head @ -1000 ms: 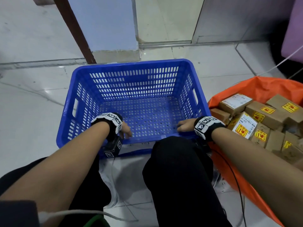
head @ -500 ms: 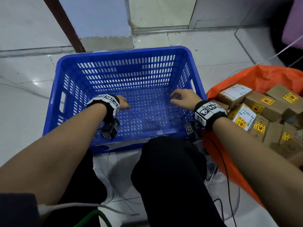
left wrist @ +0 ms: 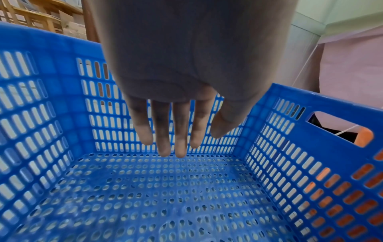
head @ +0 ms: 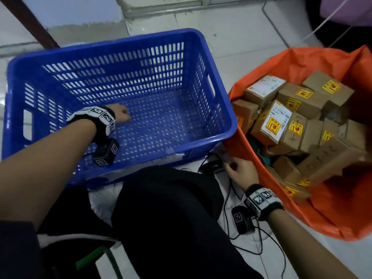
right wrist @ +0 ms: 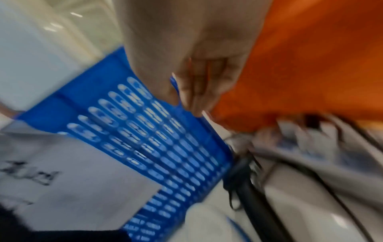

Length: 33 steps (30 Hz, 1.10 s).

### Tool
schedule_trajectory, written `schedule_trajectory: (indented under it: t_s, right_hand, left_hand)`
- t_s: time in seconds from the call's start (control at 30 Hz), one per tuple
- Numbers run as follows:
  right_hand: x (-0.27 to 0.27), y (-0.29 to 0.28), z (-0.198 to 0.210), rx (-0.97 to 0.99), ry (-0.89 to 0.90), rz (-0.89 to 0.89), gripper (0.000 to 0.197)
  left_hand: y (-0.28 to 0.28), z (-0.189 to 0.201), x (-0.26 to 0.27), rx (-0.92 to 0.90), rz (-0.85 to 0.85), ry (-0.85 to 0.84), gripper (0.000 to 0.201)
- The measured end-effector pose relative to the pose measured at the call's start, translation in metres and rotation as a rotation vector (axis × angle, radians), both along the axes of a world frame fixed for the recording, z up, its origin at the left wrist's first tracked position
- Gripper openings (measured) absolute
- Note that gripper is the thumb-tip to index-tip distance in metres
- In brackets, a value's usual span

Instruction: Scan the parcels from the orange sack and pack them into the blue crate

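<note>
The blue crate (head: pixel 104 46) stands on the floor in front of me with nothing in it. My left hand (head: pixel 120 114) hangs inside it above the perforated floor (left wrist: pixel 165 196), fingers (left wrist: pixel 180 131) straight and holding nothing. To the right the orange sack (head: pixel 302 63) lies open with several brown cardboard parcels (head: pixel 298 101) bearing yellow and white labels. My right hand (head: pixel 240 172) is low at the floor between the crate's near right corner and the sack. It is empty, just right of a dark object (head: pixel 211 166) with a cable. The right wrist view is motion-blurred.
My knee in black trousers (head: pixel 171 208) fills the near middle. Thin black cables (head: pixel 259 244) trail over the white floor by my right wrist. A wall base and a brown post (head: pixel 36 23) stand behind the crate.
My right hand has come out of the crate and dropped to the floor between crate and sack. The left hand stays inside the crate. My view has swung right, showing more of the sack.
</note>
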State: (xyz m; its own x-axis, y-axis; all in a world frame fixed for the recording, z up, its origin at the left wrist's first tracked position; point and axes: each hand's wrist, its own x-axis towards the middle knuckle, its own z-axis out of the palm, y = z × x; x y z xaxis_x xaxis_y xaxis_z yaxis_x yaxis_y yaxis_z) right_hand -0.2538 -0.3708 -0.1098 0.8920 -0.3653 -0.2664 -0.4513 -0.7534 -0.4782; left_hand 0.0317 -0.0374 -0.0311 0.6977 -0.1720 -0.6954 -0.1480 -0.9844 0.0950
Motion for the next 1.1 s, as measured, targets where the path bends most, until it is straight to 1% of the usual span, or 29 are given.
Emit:
schedule_trajectory:
  t_s: [0.07,0.13,0.2,0.23,0.33,0.37,0.4,0.43,0.47,0.5,0.53,0.6,0.63,0.67,0.77,0.87,0.93,0.97,1.03,1.07,1.1]
  right_hand:
    - [0.007,0.004,-0.026,0.054,0.232,-0.021,0.023]
    - [0.012,0.009,-0.051,0.094,0.440,0.021,0.033]
    - [0.019,0.012,-0.070,0.084,0.560,0.070,0.047]
    - [0.021,0.014,-0.073,0.079,0.577,0.067,0.049]
    - [0.025,0.019,-0.082,0.064,0.544,0.047,0.037]
    - [0.024,0.022,-0.083,0.088,0.547,0.063,0.038]
    - [0.023,0.023,-0.094,0.117,0.570,0.057,0.045]
    - [0.021,0.025,-0.102,0.140,0.573,0.025,0.057]
    - [0.021,0.029,-0.104,0.162,0.552,-0.034,0.070]
    - [0.022,0.034,-0.103,0.170,0.531,-0.092,0.076]
    - [0.023,0.036,-0.106,0.186,0.534,-0.125,0.071]
    - [0.025,0.043,-0.108,0.209,0.606,-0.107,0.050]
    - [0.026,0.045,-0.110,0.196,0.619,-0.095,0.045]
    - [0.027,0.047,-0.113,0.207,0.605,-0.122,0.042]
    - [0.031,0.051,-0.109,0.301,0.610,-0.160,0.043]
    - [0.030,0.049,-0.104,0.399,0.562,-0.193,0.062]
    - [0.026,0.043,-0.102,0.392,0.511,-0.199,0.056]
    - [0.025,0.041,-0.095,0.371,0.494,-0.207,0.058]
    - [0.022,0.039,-0.076,0.354,0.482,-0.192,0.069]
    - [0.021,0.037,-0.073,0.354,0.490,-0.156,0.072]
    - [0.020,0.036,-0.066,0.380,0.490,-0.159,0.072]
  left_hand:
    - [-0.005,-0.002,-0.001,0.000,-0.002,-0.008,0.020]
    - [-0.011,-0.006,-0.002,0.003,-0.008,-0.011,0.025]
    - [-0.015,-0.010,-0.002,0.011,-0.037,-0.028,0.027]
    - [-0.014,-0.013,-0.002,0.009,-0.048,-0.032,0.026]
    - [-0.010,-0.021,-0.001,-0.003,-0.058,-0.040,0.016]
    - [-0.008,-0.022,-0.001,-0.007,-0.051,-0.036,0.015]
    - [-0.007,-0.023,-0.001,-0.010,-0.042,-0.030,0.014]
    - [-0.006,-0.024,-0.001,-0.012,-0.036,-0.023,0.014]
    - [-0.005,-0.025,-0.001,-0.013,-0.028,-0.015,0.014]
    - [-0.004,-0.026,-0.001,-0.013,-0.022,-0.006,0.014]
    - [-0.003,-0.027,-0.001,-0.010,-0.019,0.001,0.015]
    - [-0.002,-0.027,0.001,-0.003,-0.022,0.015,0.015]
    - [-0.001,-0.028,0.002,-0.006,-0.019,0.020,0.016]
    - [0.000,-0.028,0.003,-0.011,-0.012,0.025,0.017]
    - [0.001,-0.026,0.005,-0.036,0.016,0.029,0.018]
    - [0.001,-0.023,0.004,-0.042,0.043,0.026,0.017]
    - [0.001,-0.020,0.004,-0.038,0.032,0.006,0.016]
    - [0.002,-0.019,0.004,-0.037,0.021,-0.005,0.016]
    - [0.001,-0.014,0.002,-0.035,0.017,-0.016,0.015]
    - [0.001,-0.011,0.000,-0.038,0.022,-0.023,0.016]
    - [0.001,-0.007,-0.001,-0.045,0.026,-0.031,0.017]
